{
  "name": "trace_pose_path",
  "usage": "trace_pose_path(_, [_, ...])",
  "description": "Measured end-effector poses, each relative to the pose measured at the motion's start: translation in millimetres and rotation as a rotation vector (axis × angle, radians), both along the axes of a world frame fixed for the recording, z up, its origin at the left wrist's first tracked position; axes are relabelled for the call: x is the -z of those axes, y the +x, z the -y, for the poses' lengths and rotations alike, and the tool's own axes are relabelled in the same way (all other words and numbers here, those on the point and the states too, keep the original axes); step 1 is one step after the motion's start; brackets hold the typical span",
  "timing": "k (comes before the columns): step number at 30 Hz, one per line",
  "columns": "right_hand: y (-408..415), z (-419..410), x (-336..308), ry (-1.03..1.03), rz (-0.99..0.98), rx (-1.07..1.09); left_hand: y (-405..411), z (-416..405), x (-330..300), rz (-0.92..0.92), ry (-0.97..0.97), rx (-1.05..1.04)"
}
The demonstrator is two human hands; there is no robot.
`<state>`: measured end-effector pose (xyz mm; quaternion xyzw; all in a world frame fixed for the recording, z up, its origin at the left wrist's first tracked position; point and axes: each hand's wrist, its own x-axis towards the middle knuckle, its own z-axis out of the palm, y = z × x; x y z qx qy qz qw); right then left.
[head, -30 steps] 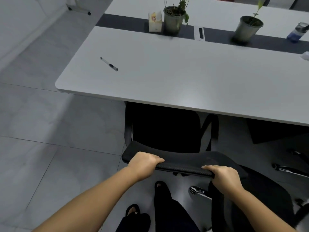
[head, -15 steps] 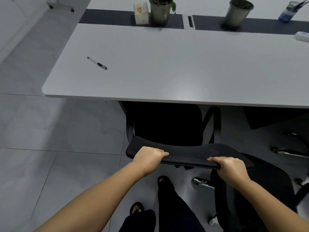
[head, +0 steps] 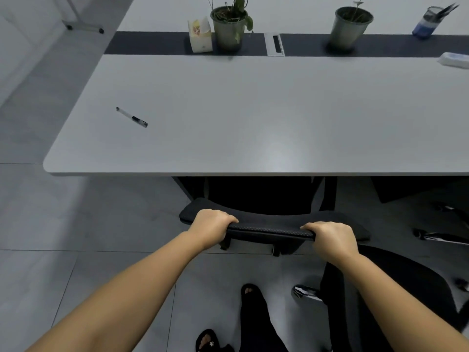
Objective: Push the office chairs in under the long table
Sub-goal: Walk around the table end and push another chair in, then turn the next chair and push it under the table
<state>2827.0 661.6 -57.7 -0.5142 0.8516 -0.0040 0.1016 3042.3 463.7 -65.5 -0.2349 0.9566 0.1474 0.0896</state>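
A black office chair (head: pixel 269 228) stands at the near edge of the long grey table (head: pixel 253 118), its seat and armrests dark beneath the tabletop. My left hand (head: pixel 210 223) grips the top of its backrest near the left end. My right hand (head: pixel 331 237) grips the same top rim near the right end. A second black chair (head: pixel 396 288) stands at the lower right, behind my right arm, out from the table.
On the table lie a pen (head: pixel 132 117), two potted plants (head: pixel 229 27) (head: pixel 350 26), a small carton (head: pixel 200 35), a pen holder (head: pixel 429 22) and a white object (head: pixel 454 59). My sandalled feet (head: pixel 250 293) are on the tiled floor. Chrome chair legs (head: pixel 441 236) show at right.
The chair has rolled further under the table with both hands holding its backrest, and my view has moved closer to the table edge.
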Motion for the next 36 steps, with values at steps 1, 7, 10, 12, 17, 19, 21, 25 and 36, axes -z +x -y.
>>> trace_pose_path(1, [-6.2,6.5,-0.6,-0.003,-0.001,-0.009,-5.0,4.3,0.0,0.007,-0.007,-0.007])
trace_pose_path(7, [-36.4,52.9,-0.5,0.102,0.019,-0.101,-23.3,31.9,-3.1,0.005,-0.017,-0.075])
trace_pose_path(10, [-41.7,80.3,-0.5,0.117,0.041,-0.136,-23.0,48.3,-6.9,0.021,-0.025,-0.115])
trace_pose_path(12, [-43.8,93.5,0.0,0.117,0.042,-0.164,-22.8,58.3,-8.2,0.012,-0.032,-0.133])
trace_pose_path(17, [-52.7,100.8,4.8,0.105,0.027,-0.165,-29.2,71.9,-10.8,-0.043,-0.039,-0.082])
trace_pose_path(19, [-54.9,101.2,6.1,0.092,0.016,-0.170,-30.5,71.3,-12.5,-0.041,-0.047,-0.068])
trace_pose_path(21, [-53.3,99.1,5.7,0.094,-0.001,-0.171,-30.0,69.3,-15.1,-0.018,-0.042,-0.070])
trace_pose_path(25, [-44.2,89.4,6.2,0.119,0.037,-0.156,-26.6,62.1,-19.5,0.104,-0.014,-0.084])
trace_pose_path(36, [50.5,-18.0,-79.4,-0.265,0.375,0.137,27.4,-3.8,-71.7,-0.224,0.005,0.037])
